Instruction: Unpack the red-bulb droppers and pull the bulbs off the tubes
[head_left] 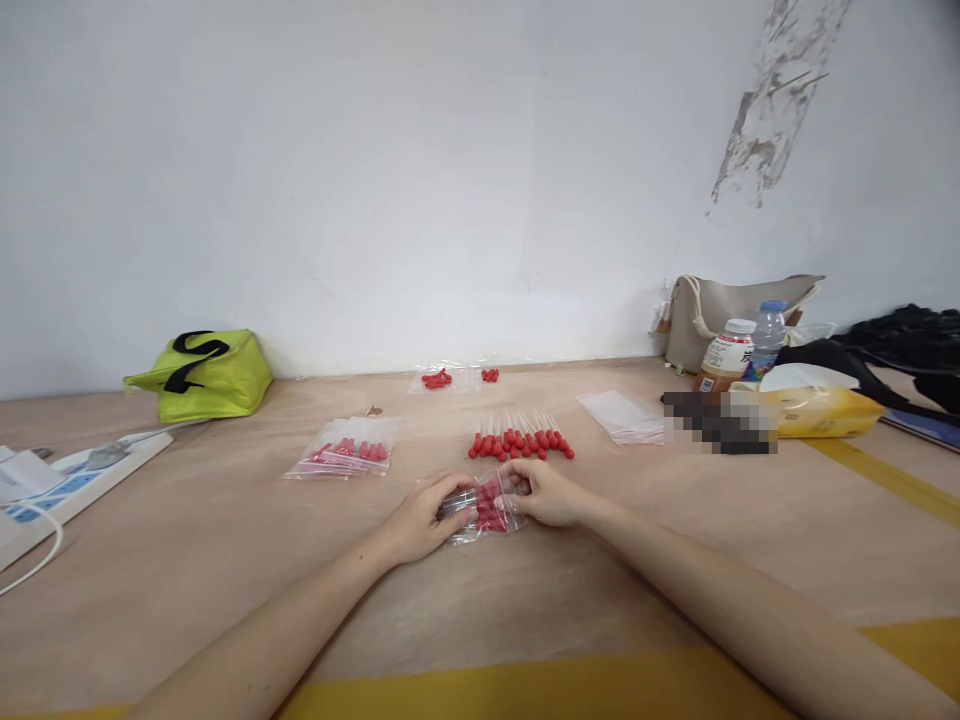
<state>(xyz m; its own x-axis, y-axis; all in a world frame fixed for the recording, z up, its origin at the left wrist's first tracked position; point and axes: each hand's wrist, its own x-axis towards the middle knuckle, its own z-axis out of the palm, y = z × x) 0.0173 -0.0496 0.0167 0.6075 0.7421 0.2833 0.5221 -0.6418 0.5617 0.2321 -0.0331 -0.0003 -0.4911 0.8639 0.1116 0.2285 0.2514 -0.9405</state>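
A small clear plastic bag (pixel 486 512) holding red-bulbed droppers lies on the wooden table (pixel 225 560). Both hands grip it: my left hand (pixel 424 518) pinches its left end, my right hand (pixel 544 492) holds its right end with fingers curled. Just beyond the hands a row of several loose droppers with red bulbs (pixel 521 440) lies on the table. To the left sits a pile of filled bags (pixel 343 449). A stack of empty clear bags (pixel 621 415) lies to the right.
Farther back lie loose red bulbs in a bag (pixel 442 379). A lime-green bag (pixel 204 374) stands at the left by the wall, a power strip (pixel 71 475) at the far left. At the right are drink bottles (pixel 726 358), a beige bag (pixel 720 310), a yellow tissue pack (pixel 817 408) and black cloth (pixel 911 340).
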